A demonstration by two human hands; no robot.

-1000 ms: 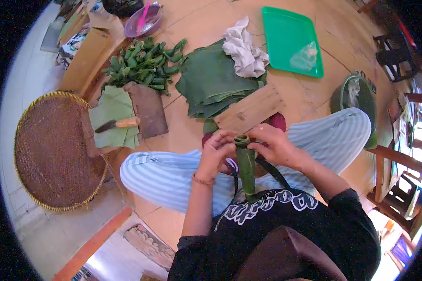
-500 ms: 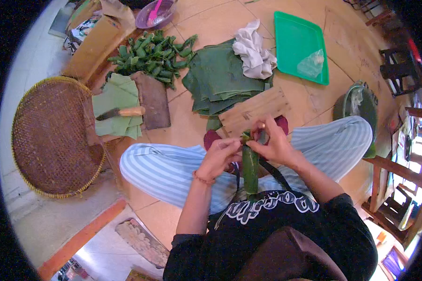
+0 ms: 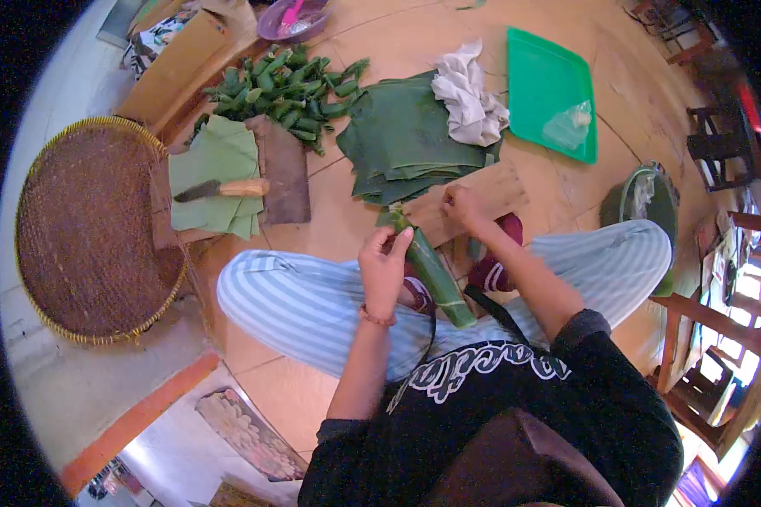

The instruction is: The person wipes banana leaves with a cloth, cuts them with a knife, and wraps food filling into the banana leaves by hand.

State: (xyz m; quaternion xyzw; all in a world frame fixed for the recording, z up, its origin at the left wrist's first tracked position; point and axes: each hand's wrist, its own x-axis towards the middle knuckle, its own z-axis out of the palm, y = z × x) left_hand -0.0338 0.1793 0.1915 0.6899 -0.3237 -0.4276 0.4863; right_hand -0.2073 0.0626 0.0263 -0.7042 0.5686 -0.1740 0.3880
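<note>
- On the floor [image 3: 397, 42], the leaf stack [image 3: 406, 127] is lying beside the board [image 3: 500, 190].
- The roll [image 3: 435, 275] is slanting over the lap [image 3: 397, 334]; its far end is apparently being closed.
- The left hand [image 3: 384, 264] is pinching that end — the next move is likely calling for steady hold.
- The right hand [image 3: 465, 211] is curling narrow over the board — whether it's holding anything, I cannot tell.

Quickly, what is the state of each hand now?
Left hand: closed, holding the leaf roll near its upper end.
Right hand: curled, at the wooden board; cannot tell if holding anything.
</note>
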